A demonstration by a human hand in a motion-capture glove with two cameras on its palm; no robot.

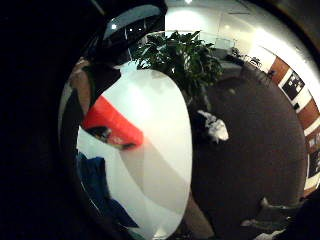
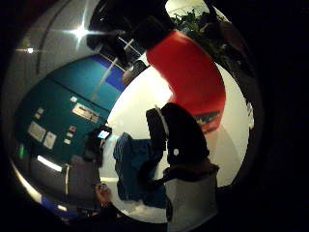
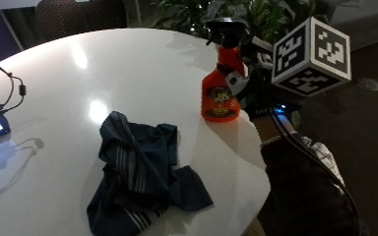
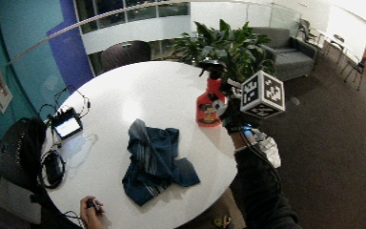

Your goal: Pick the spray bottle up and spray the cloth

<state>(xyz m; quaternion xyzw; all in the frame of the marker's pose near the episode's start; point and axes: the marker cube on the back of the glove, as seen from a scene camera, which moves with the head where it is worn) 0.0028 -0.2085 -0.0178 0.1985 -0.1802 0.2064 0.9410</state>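
A red spray bottle [image 3: 218, 98] with a black trigger head stands upright near the right rim of the round white table [image 3: 78, 73]. My gloved right hand [image 3: 258, 96] is against the bottle's right side, its fingers curled round the body below the neck. The bottle [image 2: 193, 77] looms large in the thumb side palm view, with my thumb [image 2: 181, 135] in front of it. A crumpled dark blue striped cloth [image 3: 140, 172] lies flat on the table, to the left of the bottle and nearer the front edge. The wide outside view shows the bottle [image 4: 206, 107], my hand [image 4: 232, 114] and the cloth [image 4: 151, 160].
A small device with a lit screen [image 4: 67, 126] and cables lie at the table's left edge, beside a black bag [image 4: 18, 152]. A leafy plant [image 4: 224, 43] and a dark chair [image 4: 125, 55] stand behind the table. A bare hand [image 4: 91, 207] rests at the near rim.
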